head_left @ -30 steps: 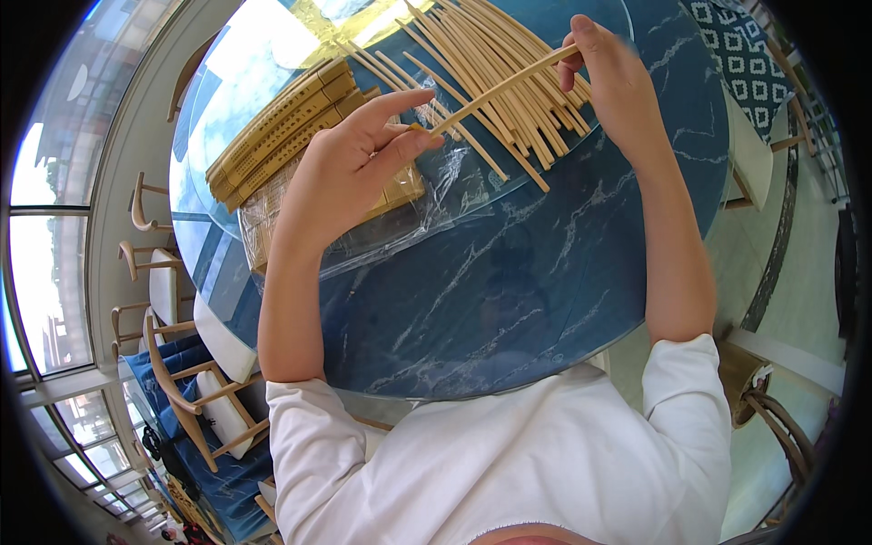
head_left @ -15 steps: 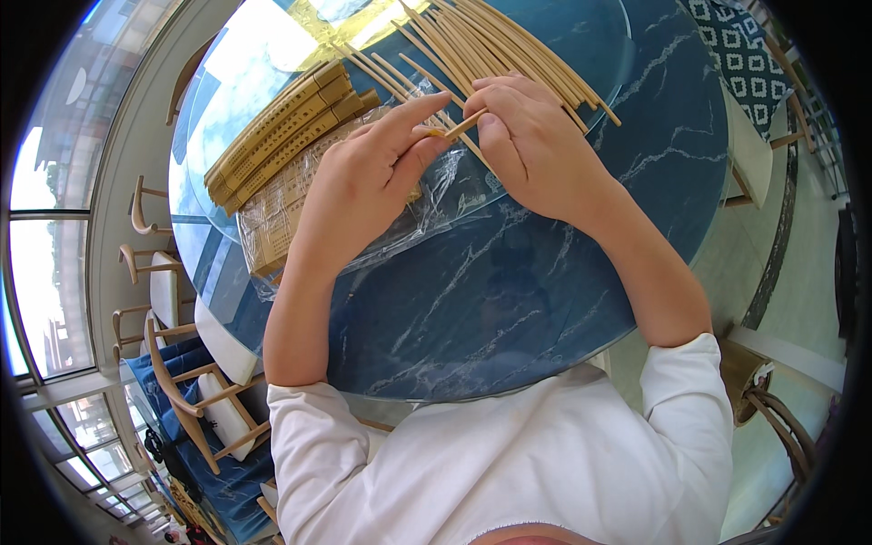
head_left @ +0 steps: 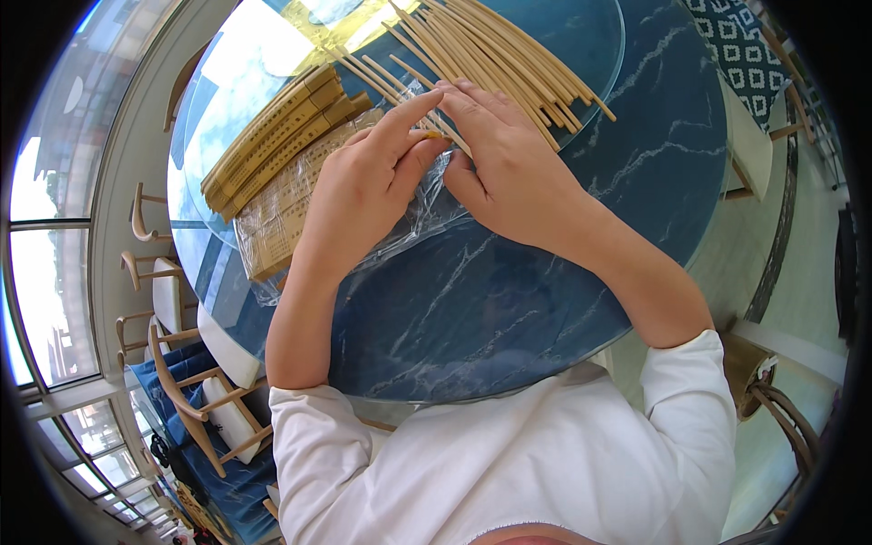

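Observation:
My left hand is pinched on a gold-brown paper chopstick sleeve; only a small end shows between thumb and forefinger, and the rest lies hidden behind the hand. Facing it, my right hand has its fingers stretched out and its thumb apart, the fingertips close to the left forefinger. I see no chopstick in the right hand, though its palm side is hidden. Beyond both hands lies a spread of loose wooden chopsticks. A stack of printed gold-brown paper sleeves sits left of them.
Under the stack is a clear plastic-wrapped pack of sleeves, its loose film reaching below my hands. All this rests on a round blue marbled table with a glass turntable. Wooden chairs stand at the left by the windows.
The chopstick between my right fingers and the sleeve no longer shows. My right fingers have straightened and moved left, up to the left forefinger. The left hand has barely moved.

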`<state>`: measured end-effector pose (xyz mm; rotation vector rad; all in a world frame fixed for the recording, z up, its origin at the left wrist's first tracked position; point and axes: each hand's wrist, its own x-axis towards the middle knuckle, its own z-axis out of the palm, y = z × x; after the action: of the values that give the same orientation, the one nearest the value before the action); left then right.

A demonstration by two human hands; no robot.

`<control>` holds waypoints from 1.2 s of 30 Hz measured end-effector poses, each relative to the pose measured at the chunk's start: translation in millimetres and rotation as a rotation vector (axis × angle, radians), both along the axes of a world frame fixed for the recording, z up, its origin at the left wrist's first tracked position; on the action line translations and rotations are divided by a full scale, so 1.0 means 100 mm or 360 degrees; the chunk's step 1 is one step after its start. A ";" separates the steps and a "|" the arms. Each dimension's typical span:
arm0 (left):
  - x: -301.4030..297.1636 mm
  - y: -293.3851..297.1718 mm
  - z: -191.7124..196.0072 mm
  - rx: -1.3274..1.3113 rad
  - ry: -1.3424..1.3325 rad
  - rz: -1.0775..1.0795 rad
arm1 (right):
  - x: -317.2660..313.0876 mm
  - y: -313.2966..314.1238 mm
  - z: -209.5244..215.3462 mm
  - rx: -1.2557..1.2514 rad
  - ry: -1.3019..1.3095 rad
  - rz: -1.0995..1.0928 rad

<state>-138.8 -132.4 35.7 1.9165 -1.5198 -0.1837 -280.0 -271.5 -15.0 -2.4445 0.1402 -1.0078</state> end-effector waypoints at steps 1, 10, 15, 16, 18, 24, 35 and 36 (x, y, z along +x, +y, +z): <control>0.02 -0.01 -0.01 -0.0019 -0.0019 0.0011 | 0.00 -0.03 0.01 0.0071 -0.0065 0.0000; 0.07 0.01 0.00 -0.0052 0.0046 0.0026 | 0.01 0.00 0.07 0.0259 -0.0198 0.0149; 0.07 0.04 0.03 -0.0035 -0.0067 0.0021 | -0.02 0.02 0.11 0.0282 -0.0125 0.0191; 0.09 0.04 0.01 -0.0038 -0.0106 0.0002 | -0.02 0.03 0.09 0.0320 -0.0116 0.0201; 0.12 0.05 -0.01 -0.0041 -0.0156 -0.0015 | -0.03 0.02 0.08 0.0480 -0.0066 0.0263; 0.11 -0.01 0.01 -0.0132 -0.0483 0.0025 | -0.06 -0.22 0.16 0.0398 0.0054 0.0128; 0.12 0.06 -0.41 -0.0092 -0.0969 0.0168 | -0.30 -0.29 0.23 -0.0540 0.0658 -0.0301; 0.12 0.09 -0.40 -0.0079 -0.0921 0.0179 | -0.31 -0.27 0.25 -0.0537 0.0725 -0.0312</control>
<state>-126.9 -123.1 -4.1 2.1143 -1.7394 0.4954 -310.8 -298.7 10.0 -2.9883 0.3959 -0.5645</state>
